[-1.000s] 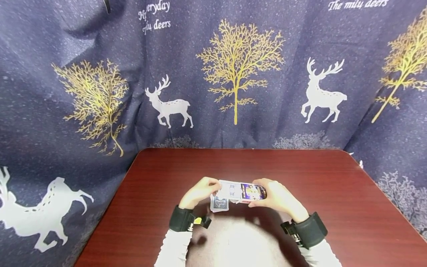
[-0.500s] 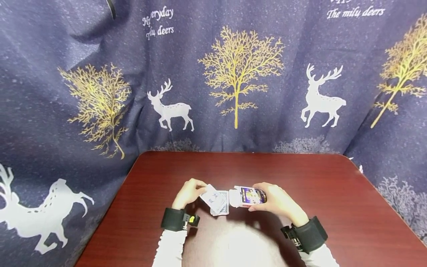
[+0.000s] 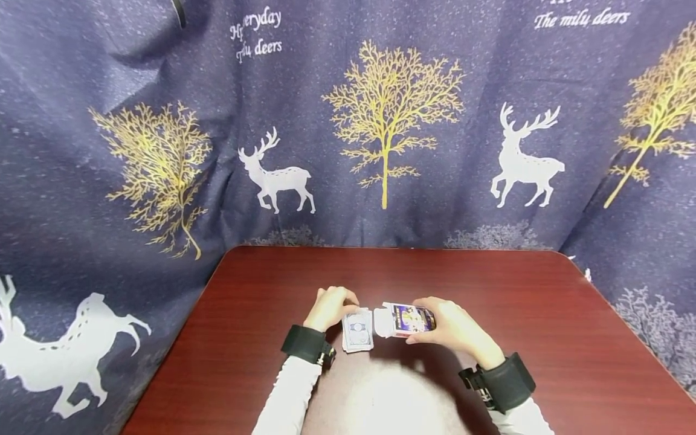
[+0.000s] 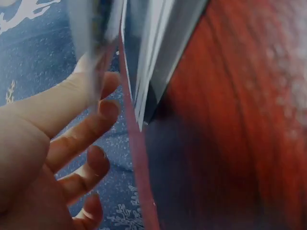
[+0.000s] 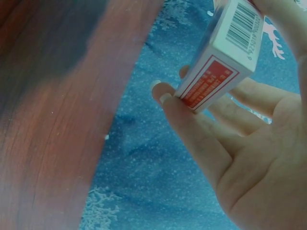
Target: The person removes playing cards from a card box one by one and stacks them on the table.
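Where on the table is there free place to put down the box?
The table is bare right of the right hand, left of the left hand, and toward the curtain. Crowded only at the middle: cards beside the box.

One card stack (image 3: 357,330), one card box (image 3: 406,319), one table (image 3: 544,314).

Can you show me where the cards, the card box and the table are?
cards (image 3: 357,329): head view, on the top card's back.
card box (image 3: 411,318): head view, on its printed face.
table (image 3: 489,284): head view, on bare red-brown wood.
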The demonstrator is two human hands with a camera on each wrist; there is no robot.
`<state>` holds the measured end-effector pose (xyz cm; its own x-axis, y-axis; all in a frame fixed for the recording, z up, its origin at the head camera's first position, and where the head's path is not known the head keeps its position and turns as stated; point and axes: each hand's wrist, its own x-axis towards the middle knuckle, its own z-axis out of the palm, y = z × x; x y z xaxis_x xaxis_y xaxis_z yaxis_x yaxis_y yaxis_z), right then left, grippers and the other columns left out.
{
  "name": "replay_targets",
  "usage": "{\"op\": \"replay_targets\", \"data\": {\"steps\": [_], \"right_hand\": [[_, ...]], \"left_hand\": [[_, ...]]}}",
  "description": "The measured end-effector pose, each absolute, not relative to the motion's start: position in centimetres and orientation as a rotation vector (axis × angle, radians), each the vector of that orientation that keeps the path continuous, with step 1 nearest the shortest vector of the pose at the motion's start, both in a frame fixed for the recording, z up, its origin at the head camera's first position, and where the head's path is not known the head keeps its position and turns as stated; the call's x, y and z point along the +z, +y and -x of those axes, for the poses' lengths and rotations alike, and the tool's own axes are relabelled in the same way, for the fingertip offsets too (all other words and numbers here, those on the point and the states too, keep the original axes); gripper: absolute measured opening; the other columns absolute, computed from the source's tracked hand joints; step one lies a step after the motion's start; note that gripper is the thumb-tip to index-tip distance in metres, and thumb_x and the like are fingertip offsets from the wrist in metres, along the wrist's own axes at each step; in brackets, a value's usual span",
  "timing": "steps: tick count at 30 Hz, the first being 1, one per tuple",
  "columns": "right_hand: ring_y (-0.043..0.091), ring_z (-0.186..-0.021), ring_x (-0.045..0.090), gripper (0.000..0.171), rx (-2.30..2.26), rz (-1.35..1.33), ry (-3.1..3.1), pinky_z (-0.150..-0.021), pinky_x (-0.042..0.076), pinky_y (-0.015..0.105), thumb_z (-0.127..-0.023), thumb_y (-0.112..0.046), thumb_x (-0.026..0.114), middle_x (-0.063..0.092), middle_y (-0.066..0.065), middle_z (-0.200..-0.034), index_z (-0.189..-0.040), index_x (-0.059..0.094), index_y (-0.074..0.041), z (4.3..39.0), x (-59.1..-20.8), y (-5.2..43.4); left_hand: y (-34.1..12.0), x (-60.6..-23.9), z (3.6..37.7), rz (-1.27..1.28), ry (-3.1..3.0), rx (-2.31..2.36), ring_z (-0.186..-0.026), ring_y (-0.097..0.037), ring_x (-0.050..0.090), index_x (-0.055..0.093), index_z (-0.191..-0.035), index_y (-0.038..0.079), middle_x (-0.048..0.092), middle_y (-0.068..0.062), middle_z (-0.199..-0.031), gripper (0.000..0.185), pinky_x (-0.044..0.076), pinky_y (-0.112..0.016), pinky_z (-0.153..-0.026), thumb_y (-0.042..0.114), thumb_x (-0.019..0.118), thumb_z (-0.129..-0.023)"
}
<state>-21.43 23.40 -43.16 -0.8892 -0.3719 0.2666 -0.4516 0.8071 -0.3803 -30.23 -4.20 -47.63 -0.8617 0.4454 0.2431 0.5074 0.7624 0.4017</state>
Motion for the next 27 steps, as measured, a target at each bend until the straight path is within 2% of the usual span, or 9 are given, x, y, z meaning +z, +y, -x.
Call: {"op": "replay_targets", "data": {"steps": [4, 9, 13, 18, 22, 27], "right_hand": [[0.010, -0.088, 0.061, 0.071, 0.651, -0.653, -2.802, -0.076, 0.049, 0.032, -0.062, -0.052, 0.084, 0.069, 0.000, -0.107, -0.116, 0.065, -0.009, 21.5, -43.3, 23.3], [0.009, -0.087, 0.061, 0.072, 0.643, -0.659, -2.800, -0.075, 0.050, 0.031, -0.063, -0.054, 0.082, 0.069, 0.000, -0.107, -0.117, 0.065, -0.009, 21.5, -43.4, 23.3], [0.008, -0.086, 0.061, 0.072, 0.660, -0.657, -2.797, -0.074, 0.049, 0.030, -0.065, -0.054, 0.082, 0.069, 0.000, -0.106, -0.117, 0.064, -0.008, 21.6, -43.4, 23.3], [0.010, -0.089, 0.062, 0.073, 0.668, -0.655, -2.790, -0.077, 0.050, 0.032, -0.064, -0.053, 0.083, 0.069, 0.001, -0.108, -0.118, 0.064, -0.007, 21.2, -42.9, 22.8], [0.011, -0.089, 0.062, 0.072, 0.639, -0.668, -2.771, -0.078, 0.050, 0.033, -0.063, -0.050, 0.084, 0.069, 0.001, -0.108, -0.117, 0.064, -0.007, 20.8, -42.5, 22.4], [0.010, -0.089, 0.062, 0.070, 0.636, -0.675, -2.759, -0.078, 0.050, 0.032, -0.064, -0.050, 0.084, 0.069, -0.001, -0.107, -0.117, 0.065, -0.009, 20.7, -42.2, 22.2]], "left_hand": [[-3.8, -47.0, 29.3, 0.723, -2.751, -0.752, -0.086, -0.022, 0.063, 0.072, -0.093, 0.017, 0.071, 0.001, -0.086, 0.015, 0.040, -0.041, -0.078, 0.030, 0.070, -0.086], [-2.5, -44.3, 26.7, 0.886, -2.676, -1.095, -0.069, -0.011, 0.057, 0.070, -0.090, 0.013, 0.065, 0.001, -0.076, 0.012, 0.046, -0.025, -0.065, 0.023, 0.063, -0.091], [-1.4, -42.9, 24.9, 1.004, -2.715, -1.131, -0.061, -0.002, 0.045, 0.071, -0.084, 0.012, 0.055, 0.007, -0.066, 0.014, 0.038, -0.018, -0.058, 0.020, 0.061, -0.088], [-0.3, -43.0, 23.7, 0.892, -2.754, -1.153, -0.053, -0.002, 0.035, 0.067, -0.071, 0.012, 0.041, 0.012, -0.057, 0.015, 0.029, -0.018, -0.051, 0.019, 0.060, -0.082], [0.1, -43.3, 23.2, 0.802, -2.751, -1.227, -0.052, -0.001, 0.036, 0.067, -0.067, 0.012, 0.043, 0.012, -0.056, 0.016, 0.028, -0.018, -0.048, 0.019, 0.061, -0.080], [0.2, -43.2, 23.0, 0.822, -2.731, -1.302, -0.051, 0.000, 0.035, 0.062, -0.065, 0.009, 0.041, 0.011, -0.057, 0.017, 0.028, -0.017, -0.049, 0.013, 0.059, -0.081]]}}
